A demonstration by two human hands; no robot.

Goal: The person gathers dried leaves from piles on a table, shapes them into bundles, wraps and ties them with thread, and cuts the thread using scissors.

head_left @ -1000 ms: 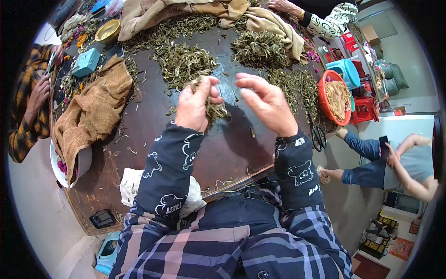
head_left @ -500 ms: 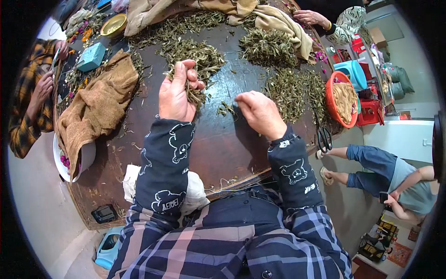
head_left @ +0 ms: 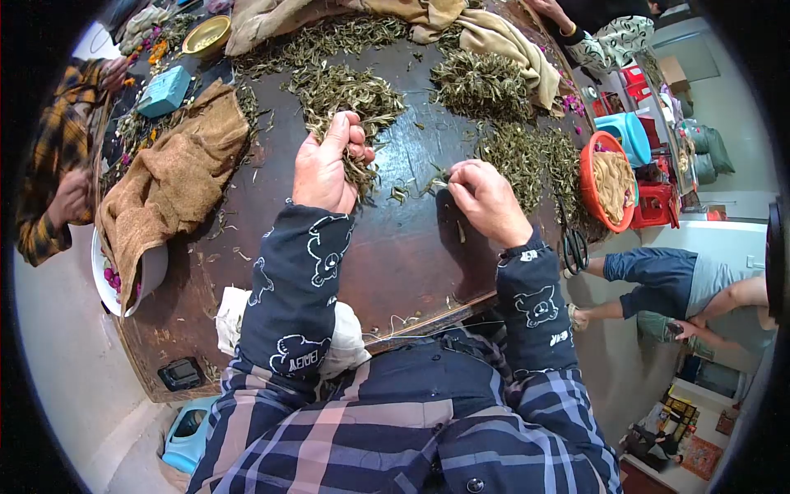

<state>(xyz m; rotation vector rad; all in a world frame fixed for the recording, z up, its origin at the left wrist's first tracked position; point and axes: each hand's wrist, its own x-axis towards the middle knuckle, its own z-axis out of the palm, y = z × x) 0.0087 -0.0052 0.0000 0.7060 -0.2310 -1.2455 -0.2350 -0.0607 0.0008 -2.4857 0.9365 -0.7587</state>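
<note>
My left hand (head_left: 327,171) is closed around a bunch of dried leaves (head_left: 360,174), its thumb laid over the top. Just beyond it lies a loose heap of the same leaves (head_left: 341,92). Over the dark table (head_left: 395,263), my right hand (head_left: 487,202) is pinched, with a small greenish leaf (head_left: 436,178) at its fingertips. A few leaf scraps (head_left: 399,193) lie between the hands. Past my right hand are a thick pile of leaves (head_left: 481,86) and a looser spread (head_left: 518,156).
Black-handled scissors (head_left: 574,249) lie at the right edge, near a red basin (head_left: 599,191) holding cloth. Brown cloth (head_left: 177,177) drapes over a white bucket (head_left: 152,276) at left. A person in a checked shirt (head_left: 62,156) is at left; another person (head_left: 691,288) stands at right.
My right hand has shifted right, and a leaf now shows at its fingertips. My left hand, still holding its bunch, moved slightly right. The person standing at right has changed position.
</note>
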